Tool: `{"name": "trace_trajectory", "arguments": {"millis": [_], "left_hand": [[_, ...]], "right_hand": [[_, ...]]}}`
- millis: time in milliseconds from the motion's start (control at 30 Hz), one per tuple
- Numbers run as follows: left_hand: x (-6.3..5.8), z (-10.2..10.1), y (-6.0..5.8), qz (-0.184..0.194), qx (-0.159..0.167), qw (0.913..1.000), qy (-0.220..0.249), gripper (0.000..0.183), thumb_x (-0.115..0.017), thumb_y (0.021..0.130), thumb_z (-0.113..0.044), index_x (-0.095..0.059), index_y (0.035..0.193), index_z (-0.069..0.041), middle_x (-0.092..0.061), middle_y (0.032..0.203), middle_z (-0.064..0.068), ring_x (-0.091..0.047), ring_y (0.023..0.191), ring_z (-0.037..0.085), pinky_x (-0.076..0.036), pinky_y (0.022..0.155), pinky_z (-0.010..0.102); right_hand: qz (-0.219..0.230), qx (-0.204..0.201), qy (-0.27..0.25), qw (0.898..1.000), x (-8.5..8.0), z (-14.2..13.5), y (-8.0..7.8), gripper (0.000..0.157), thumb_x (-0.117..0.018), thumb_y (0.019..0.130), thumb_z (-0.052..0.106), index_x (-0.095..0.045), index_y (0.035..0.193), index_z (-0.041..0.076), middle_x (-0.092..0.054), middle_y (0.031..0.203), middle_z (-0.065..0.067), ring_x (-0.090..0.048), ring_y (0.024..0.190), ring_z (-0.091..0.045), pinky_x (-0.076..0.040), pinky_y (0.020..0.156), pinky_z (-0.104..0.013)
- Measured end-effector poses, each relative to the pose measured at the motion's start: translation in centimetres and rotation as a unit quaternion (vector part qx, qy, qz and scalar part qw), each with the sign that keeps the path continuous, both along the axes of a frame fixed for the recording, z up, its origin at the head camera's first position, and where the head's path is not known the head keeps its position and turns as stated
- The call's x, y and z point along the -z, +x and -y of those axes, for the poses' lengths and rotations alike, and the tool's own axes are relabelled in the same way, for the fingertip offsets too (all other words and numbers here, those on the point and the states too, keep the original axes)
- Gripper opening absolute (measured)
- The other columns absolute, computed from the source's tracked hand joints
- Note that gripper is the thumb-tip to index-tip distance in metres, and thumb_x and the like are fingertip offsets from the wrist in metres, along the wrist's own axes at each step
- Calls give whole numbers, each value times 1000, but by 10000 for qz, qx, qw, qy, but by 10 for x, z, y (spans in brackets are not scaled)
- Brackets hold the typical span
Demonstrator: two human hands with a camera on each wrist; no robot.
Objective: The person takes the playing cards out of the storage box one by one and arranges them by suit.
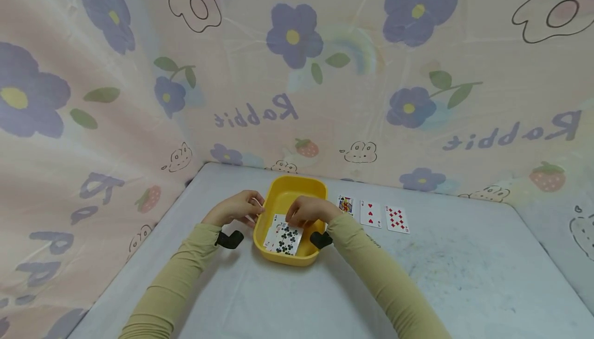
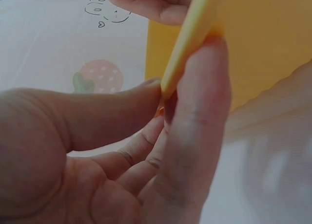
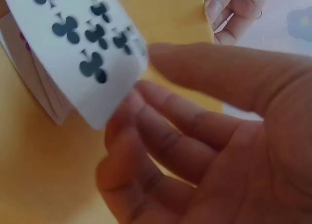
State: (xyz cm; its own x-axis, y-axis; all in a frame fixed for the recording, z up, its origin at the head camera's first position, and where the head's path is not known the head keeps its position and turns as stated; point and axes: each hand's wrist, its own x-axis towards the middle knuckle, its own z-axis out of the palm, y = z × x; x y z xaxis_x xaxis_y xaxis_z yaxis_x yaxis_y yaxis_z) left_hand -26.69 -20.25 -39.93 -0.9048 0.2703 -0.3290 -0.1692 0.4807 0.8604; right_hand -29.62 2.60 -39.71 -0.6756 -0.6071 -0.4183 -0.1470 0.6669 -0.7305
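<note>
The yellow plastic tray [image 1: 290, 180] stands on the table, and my left hand [image 1: 238, 208] is at its left side. In the left wrist view the thumb and index finger pinch the tray's rim [image 2: 187, 41]. My right hand [image 1: 312, 210] reaches into the tray. Between its thumb and fingers it pinches the corner of a clubs playing card [image 3: 92, 44], which is lifted at a tilt over other cards [image 3: 36, 83]. From the head view, this clubs card [image 1: 289, 240] lies over a small pile of cards [image 1: 270, 240] in the tray's near part.
Right of the tray, a face card [image 1: 345, 205], a hearts card [image 1: 370, 213] and a diamonds card [image 1: 396, 219] lie face up in a row on the white-covered table [image 1: 464, 267]. A patterned curtain [image 1: 325, 101] hangs behind and at the left.
</note>
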Motion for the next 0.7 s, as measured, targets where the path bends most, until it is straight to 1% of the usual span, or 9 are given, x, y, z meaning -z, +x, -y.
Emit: {"name": "trace_trajectory", "arguments": {"millis": [100,200,300,467,600,700], "left_hand": [[0,0,0,3,3,10000,4,22,-59,94,-4,-50,112,5,-60,89,15,-63,70,21,-59,60,34],[0,0,0,21,5,10000,26,22,-59,94,-4,-50,112,5,-60,89,15,-63,70,21,-59,60,34],[0,1,1,26,-4,10000,49,22,-58,94,-4,-49,112,5,-60,89,15,-62,70,21,-59,60,34],[-1,1,1,37,-21,10000,39,22,-58,94,-4,-49,113,5,-60,89,14,-62,70,21,-59,60,34],[-1,-1,1,63,-48,10000,23,23,-58,94,-4,-49,113,5,-60,89,14,-62,70,21,-59,60,35],[-2,-1,1,66,-65,10000,2,22,-58,94,-4,-50,112,4,-60,89,14,-62,69,21,-59,60,35]], "right_hand": [[-130,-109,29,9999,-3,-1,2,14,-69,85,4,-71,99,5,-60,77,-3,-51,65,-15,-45,58,-24],[-200,-163,-4,9997,-7,-3,3,16,-69,85,2,-69,99,6,-59,77,-3,-49,63,-14,-42,55,-22],[-318,-98,-63,9994,-12,-7,3,15,-68,85,1,-66,99,6,-59,80,-5,-50,63,-15,-45,56,-22],[-453,249,-258,9983,-18,-20,3,18,-69,85,0,-62,101,6,-56,83,-7,-54,65,-17,-53,61,-24],[-484,485,-632,9956,-23,-37,5,23,-69,84,-2,-60,105,4,-54,82,-9,-58,66,-18,-57,64,-29],[-539,684,-1038,9908,-26,-52,7,22,-68,86,0,-59,106,1,-57,83,-10,-62,67,-20,-59,65,-33]]}}
